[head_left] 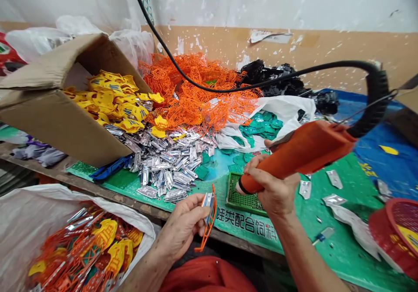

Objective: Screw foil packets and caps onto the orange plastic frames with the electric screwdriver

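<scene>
My left hand (183, 229) is closed on an orange plastic frame (205, 239) with a shiny silver plate (207, 201) against it, held in front of the table edge. In my right hand (276, 191) is an orange-bodied electric screwdriver (303, 148) with a thick black cord (228, 90). Its dark-ringed nose points down and left, over a green plastic basket (230, 200) of small dark pieces, perhaps screws. The nose hides part of the basket, and I cannot tell whether they touch. A gap separates the screwdriver from the plate.
Silver plates (173, 165) lie heaped beyond my left hand. Behind are a cardboard box (42, 122) of yellow pieces (114, 96), tangled orange frames (192, 83), and green pieces (261, 126) on white plastic. A sack (19, 205) of assembled parts stands lower left; a red basket (382, 226) sits right.
</scene>
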### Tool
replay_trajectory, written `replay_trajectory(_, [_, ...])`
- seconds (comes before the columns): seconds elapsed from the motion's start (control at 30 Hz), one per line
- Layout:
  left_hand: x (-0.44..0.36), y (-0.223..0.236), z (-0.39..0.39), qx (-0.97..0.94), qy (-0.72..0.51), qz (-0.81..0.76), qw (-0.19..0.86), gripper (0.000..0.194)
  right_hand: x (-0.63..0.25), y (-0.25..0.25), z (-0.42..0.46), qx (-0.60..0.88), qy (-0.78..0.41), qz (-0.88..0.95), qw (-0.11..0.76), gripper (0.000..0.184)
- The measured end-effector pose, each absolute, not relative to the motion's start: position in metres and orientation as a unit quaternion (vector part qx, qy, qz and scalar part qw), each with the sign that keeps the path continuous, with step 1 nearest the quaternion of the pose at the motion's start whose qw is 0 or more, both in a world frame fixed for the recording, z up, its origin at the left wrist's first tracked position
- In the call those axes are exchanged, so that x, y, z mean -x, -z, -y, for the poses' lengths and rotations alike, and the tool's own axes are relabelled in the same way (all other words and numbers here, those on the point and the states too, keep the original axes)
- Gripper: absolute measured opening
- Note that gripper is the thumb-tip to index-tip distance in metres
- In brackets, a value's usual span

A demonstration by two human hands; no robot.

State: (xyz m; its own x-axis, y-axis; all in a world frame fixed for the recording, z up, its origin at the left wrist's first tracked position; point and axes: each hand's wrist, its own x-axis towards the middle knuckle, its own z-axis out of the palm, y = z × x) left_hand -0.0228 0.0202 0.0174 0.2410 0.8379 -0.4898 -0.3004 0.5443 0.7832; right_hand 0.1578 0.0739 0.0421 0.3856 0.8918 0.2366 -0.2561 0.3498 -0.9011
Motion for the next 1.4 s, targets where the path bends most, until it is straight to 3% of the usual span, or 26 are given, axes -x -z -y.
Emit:
replay_trajectory(0.63, [0.023,-0.014,-0.024,-0.298,-0.366,-0.482,0.738,0.026,-0.156,-0.033,-0.075,0.443,-0.345,0.448,0.696,0.012])
replay_trajectory(0.83, [0.019,-0.011,-0.029,-0.359,-0.309,-0.479,0.739,0.025,-0.158,-0.039,-0.077,0.441,-0.361,0.415,0.709,0.014])
replay_trajectory(1.03, [0.019,-0.019,-0.036,-0.482,-0.251,-0.550,0.634,0.012,-0.164,-0.071,-0.069,0.381,-0.401,0.397,0.733,0.033])
replay_trajectory(1.4, [0.024,-0.017,-0.040,-0.505,-0.243,-0.557,0.613,0.013,-0.134,-0.099,-0.039,0.297,-0.523,0.435,0.670,0.039])
